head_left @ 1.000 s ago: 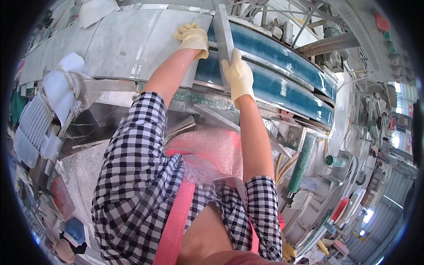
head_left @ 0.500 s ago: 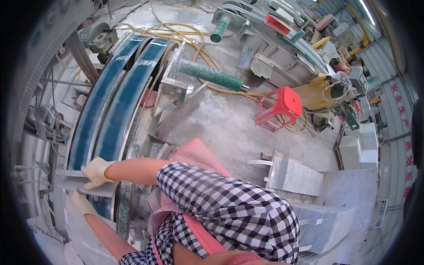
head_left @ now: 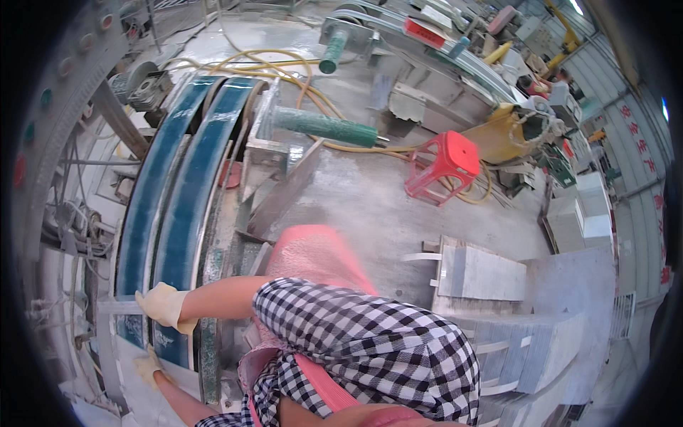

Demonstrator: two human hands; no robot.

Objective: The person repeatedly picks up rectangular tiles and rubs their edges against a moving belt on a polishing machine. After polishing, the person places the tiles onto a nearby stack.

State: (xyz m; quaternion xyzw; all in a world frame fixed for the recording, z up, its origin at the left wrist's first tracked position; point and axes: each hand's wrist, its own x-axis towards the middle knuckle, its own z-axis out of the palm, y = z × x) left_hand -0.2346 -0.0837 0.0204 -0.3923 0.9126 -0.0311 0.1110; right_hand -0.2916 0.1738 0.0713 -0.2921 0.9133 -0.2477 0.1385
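My right hand (head_left: 165,304), in a cream glove, lies over the two blue belts (head_left: 186,238) of a machine. Its fingers extend to the inner end of a narrow grey strip (head_left: 119,307) that crosses the left belt; whether they grip it I cannot tell. Lower down, my left hand (head_left: 147,368), also gloved, is beside the near end of the belts, fingers stretched out. It touches or hovers just above a pale flat slab (head_left: 139,384) at the lower left. Nothing shows in its fingers.
Right of the belts stand a green roller (head_left: 327,127) and a red plastic stool (head_left: 455,164). Yellow hoses (head_left: 284,65) trail over the floor. Stacked grey slabs (head_left: 526,349) stand at the lower right. A control panel (head_left: 60,92) rises at the left.
The view has shifted slightly. Both hands were together on a grey slab across the belts; now my left hand has drawn back toward me, and more of the near belts shows.
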